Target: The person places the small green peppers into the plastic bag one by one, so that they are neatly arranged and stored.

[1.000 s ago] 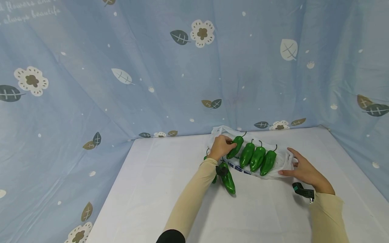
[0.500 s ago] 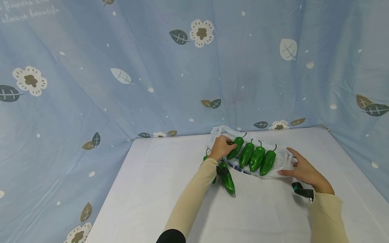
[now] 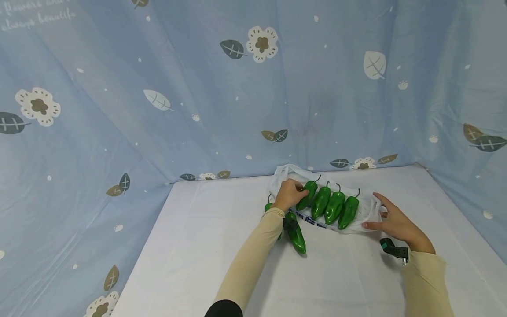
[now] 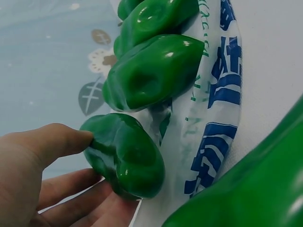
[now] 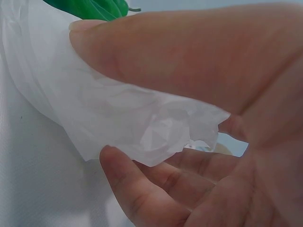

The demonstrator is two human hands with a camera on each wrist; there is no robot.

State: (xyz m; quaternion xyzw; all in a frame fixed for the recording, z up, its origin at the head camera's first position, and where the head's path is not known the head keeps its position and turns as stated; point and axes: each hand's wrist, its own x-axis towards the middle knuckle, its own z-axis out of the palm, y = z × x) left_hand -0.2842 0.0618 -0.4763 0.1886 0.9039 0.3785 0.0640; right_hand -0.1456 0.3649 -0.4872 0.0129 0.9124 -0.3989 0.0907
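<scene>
In the head view a white plastic bag (image 3: 371,215) lies flat at the back of the table. Green peppers rest on it in a row. My left hand (image 3: 288,194) pinches the leftmost pepper (image 3: 310,190) between thumb and fingers; the left wrist view shows its rounded end (image 4: 135,158) close up. To its right lie three more peppers, a near one (image 3: 321,202), a middle one (image 3: 335,207) and the rightmost one (image 3: 349,212). At the bag's right end my right hand (image 3: 398,222) holds the crumpled plastic (image 5: 128,120), thumb on one side and fingers on the other.
One loose pepper (image 3: 297,237) lies on the white tablecloth (image 3: 336,273) in front of the bag. Another pepper (image 3: 268,206) is partly hidden behind my left wrist. A blue patterned curtain (image 3: 237,101) stands behind the table's back edge.
My left hand has shifted slightly down toward me with the leftmost pepper, bringing it more level with the row. The right hand and the other peppers stay in place.
</scene>
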